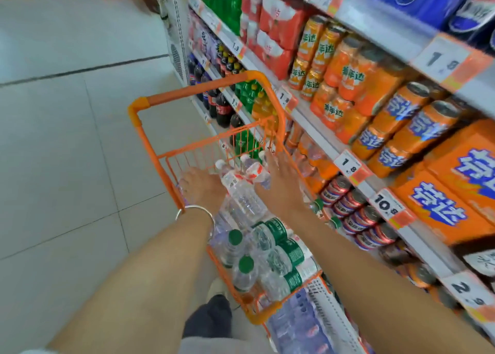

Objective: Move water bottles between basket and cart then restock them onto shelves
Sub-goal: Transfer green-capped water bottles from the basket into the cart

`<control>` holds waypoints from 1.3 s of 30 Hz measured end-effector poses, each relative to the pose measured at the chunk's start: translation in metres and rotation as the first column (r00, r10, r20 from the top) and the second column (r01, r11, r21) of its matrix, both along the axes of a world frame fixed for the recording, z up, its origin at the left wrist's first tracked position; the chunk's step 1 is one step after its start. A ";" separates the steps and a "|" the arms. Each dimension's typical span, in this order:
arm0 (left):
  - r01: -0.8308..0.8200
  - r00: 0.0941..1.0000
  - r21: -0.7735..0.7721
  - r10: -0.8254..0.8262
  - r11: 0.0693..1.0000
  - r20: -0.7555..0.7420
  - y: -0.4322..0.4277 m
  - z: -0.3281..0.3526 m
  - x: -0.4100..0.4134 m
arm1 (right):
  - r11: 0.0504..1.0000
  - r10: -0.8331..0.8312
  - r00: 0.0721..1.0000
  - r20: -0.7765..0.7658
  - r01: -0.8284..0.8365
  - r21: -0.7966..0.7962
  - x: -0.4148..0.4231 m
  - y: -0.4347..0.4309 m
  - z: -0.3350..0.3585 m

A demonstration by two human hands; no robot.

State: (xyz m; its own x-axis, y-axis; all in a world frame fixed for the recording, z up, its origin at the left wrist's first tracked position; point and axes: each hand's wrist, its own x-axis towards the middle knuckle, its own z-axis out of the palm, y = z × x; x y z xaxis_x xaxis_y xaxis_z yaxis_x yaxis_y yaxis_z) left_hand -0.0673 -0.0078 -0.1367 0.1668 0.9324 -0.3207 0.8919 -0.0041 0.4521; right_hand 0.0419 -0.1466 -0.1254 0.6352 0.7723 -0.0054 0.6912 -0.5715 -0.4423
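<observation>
Inside orange cart (192, 90), 12 o'clock of green-capped bottles (278, 257), white-capped bottles (241, 190) are flanked: right hand (281, 185) laid flat, fingers straight; left hand (203, 186) grip cannot be told, blurred. Smooth, crushable; best gripped mid-body.

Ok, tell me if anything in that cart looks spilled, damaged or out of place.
Nothing stands out. The water bottles lie heaped on their sides in the orange cart, visible caps on, no spill showing. The left hand and right hand reach among them.

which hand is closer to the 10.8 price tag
Right. The right hand is at the cart's shelf-side rim, nearer the 10.8 price tag; the left hand is at the aisle-side rim.
</observation>
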 end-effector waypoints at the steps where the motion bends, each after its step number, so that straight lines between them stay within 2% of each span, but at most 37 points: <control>1: -0.016 1.000 -0.071 0.015 0.997 -0.011 0.006 -0.010 0.000 | 1.000 -0.002 1.000 -0.020 0.002 -0.014 0.004 0.009 -0.003; 4: -0.050 0.998 -0.186 0.040 0.981 -0.058 0.016 -0.048 0.011 | 0.998 0.024 0.999 -0.036 -0.026 -0.058 0.015 0.033 -0.016; 6: -0.191 0.972 -0.092 0.175 0.977 -0.160 0.018 -0.057 0.016 | 0.996 0.032 0.998 -0.051 -0.037 -0.085 0.016 0.044 -0.022; 7: -0.234 0.949 -0.171 0.187 0.957 -0.255 0.013 -0.056 0.018 | 0.993 0.041 0.998 -0.052 -0.047 -0.109 0.018 0.052 -0.027; 9: -0.199 0.942 -0.185 0.136 0.962 -0.308 0.003 -0.065 0.019 | 0.987 0.056 0.998 -0.038 -0.061 -0.146 0.018 0.063 -0.035; 11: -0.210 0.951 -0.185 0.157 0.960 -0.266 -0.004 -0.061 0.019 | 0.980 0.069 0.997 -0.037 -0.074 -0.184 0.017 0.070 -0.042; 13: -0.203 0.963 -0.294 0.137 0.934 -0.230 -0.004 -0.054 0.019 | 0.975 0.073 0.996 -0.041 -0.080 -0.209 0.015 0.072 -0.048; 16: -0.233 0.933 -0.221 0.153 0.947 -0.326 0.007 -0.061 0.017 | 0.977 0.060 0.995 -0.083 -0.075 -0.199 0.012 0.072 -0.053; 17: -0.220 0.941 -0.191 0.156 0.957 -0.300 0.011 -0.067 0.017 | 0.977 0.059 0.994 -0.090 -0.076 -0.200 0.012 0.071 -0.056; 19: -0.158 0.965 -0.236 0.100 0.959 -0.241 0.019 -0.067 0.011 | 0.974 0.062 0.994 -0.094 -0.081 -0.214 0.011 0.069 -0.061; 21: -0.211 0.946 -0.258 0.130 0.943 -0.297 0.015 -0.062 0.017 | 0.968 0.047 0.993 -0.111 -0.073 -0.239 0.010 0.066 -0.067; 22: -0.227 0.942 -0.322 0.124 0.919 -0.311 0.012 -0.059 0.018 | 0.963 0.037 0.992 -0.121 -0.068 -0.260 0.010 0.064 -0.068; 24: -0.225 0.947 -0.207 0.164 0.952 -0.275 0.012 -0.068 0.034 | 0.956 0.020 0.991 -0.133 -0.058 -0.289 0.009 0.062 -0.070; 26: -0.243 0.919 -0.243 0.142 0.939 -0.368 0.006 -0.053 0.041 | 0.958 0.013 0.991 -0.135 -0.051 -0.283 0.011 0.061 -0.070; 29: -0.036 0.984 -0.252 -0.010 0.967 -0.180 -0.003 -0.049 0.040 | 0.963 -0.001 0.991 -0.136 -0.036 -0.269 0.015 0.062 -0.069; 30: -0.034 0.992 -0.268 0.000 0.963 -0.130 0.001 -0.047 0.042 | 0.962 -0.007 0.990 -0.139 -0.032 -0.272 0.016 0.063 -0.068; 31: -0.062 0.993 -0.284 0.029 0.957 -0.117 0.010 -0.054 0.043 | 0.961 -0.012 0.990 -0.144 -0.029 -0.275 0.017 0.064 -0.067; 33: -0.196 0.973 -0.383 0.131 0.903 -0.190 0.027 -0.058 0.039 | 0.964 -0.009 0.989 -0.147 -0.031 -0.265 0.018 0.069 -0.068; 34: -0.198 0.970 -0.434 0.114 0.879 -0.213 0.034 -0.060 0.038 | 0.965 -0.008 0.989 -0.151 -0.031 -0.260 0.018 0.071 -0.070; 37: -0.018 0.990 -0.604 -0.070 0.797 -0.121 0.051 -0.046 0.031 | 0.945 -0.003 0.977 -0.211 -0.066 -0.320 0.014 0.082 -0.078; 39: 0.045 0.987 -0.625 -0.130 0.779 -0.091 0.056 -0.045 0.029 | 0.917 -0.022 0.966 -0.259 -0.083 -0.389 0.009 0.088 -0.086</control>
